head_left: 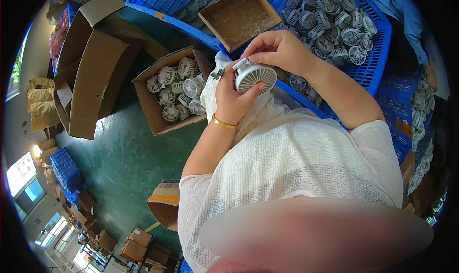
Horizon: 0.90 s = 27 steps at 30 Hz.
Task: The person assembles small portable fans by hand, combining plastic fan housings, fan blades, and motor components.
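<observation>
The left hand grasps the white fan, likely to keep it steady. The right hand's fingertips work at its edge (gripping or not, I can't tell).

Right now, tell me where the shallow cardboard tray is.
The shallow cardboard tray sits at the top centre of the head view, just beyond the right hand and left of the blue crate heaped with small fans.
</observation>
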### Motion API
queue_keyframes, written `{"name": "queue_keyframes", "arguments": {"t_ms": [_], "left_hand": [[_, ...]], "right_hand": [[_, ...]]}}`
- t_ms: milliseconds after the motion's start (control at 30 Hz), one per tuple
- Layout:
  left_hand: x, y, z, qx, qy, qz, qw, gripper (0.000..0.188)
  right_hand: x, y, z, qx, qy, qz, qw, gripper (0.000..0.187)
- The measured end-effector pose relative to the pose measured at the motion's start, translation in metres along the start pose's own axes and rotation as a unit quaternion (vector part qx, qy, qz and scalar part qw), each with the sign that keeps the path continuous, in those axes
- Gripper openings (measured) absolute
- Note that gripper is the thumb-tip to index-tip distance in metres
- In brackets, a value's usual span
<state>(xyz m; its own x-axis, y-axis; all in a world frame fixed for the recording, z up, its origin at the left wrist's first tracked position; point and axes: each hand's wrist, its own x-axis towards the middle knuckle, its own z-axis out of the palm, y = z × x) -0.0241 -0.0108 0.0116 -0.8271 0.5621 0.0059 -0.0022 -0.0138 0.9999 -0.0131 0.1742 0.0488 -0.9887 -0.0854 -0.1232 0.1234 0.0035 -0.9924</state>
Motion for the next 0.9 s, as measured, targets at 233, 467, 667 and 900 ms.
{"name": "queue_keyframes", "arguments": {"t_ms": [233, 467, 667, 900], "left_hand": [[-0.001, -0.003, -0.002, 0.009, 0.002, 0.011, 1.000, 0.060], [-0.002, -0.002, -0.003, 0.020, -0.011, -0.003, 1.000, 0.061], [-0.004, 0.001, -0.003, 0.046, -0.023, 0.016, 0.999, 0.060], [-0.004, -0.005, -0.008, 0.110, -0.040, 0.039, 0.992, 0.060]], "right_hand": [[0.001, 0.001, 0.000, -0.041, -0.013, -0.012, 0.999, 0.012], [0.000, -0.005, -0.001, -0.113, -0.013, -0.019, 0.993, 0.013], [-0.005, -0.012, 0.001, -0.182, -0.014, -0.057, 0.981, 0.013], [-0.001, -0.011, 0.002, -0.105, -0.079, 0.015, 0.991, 0.019]]}}
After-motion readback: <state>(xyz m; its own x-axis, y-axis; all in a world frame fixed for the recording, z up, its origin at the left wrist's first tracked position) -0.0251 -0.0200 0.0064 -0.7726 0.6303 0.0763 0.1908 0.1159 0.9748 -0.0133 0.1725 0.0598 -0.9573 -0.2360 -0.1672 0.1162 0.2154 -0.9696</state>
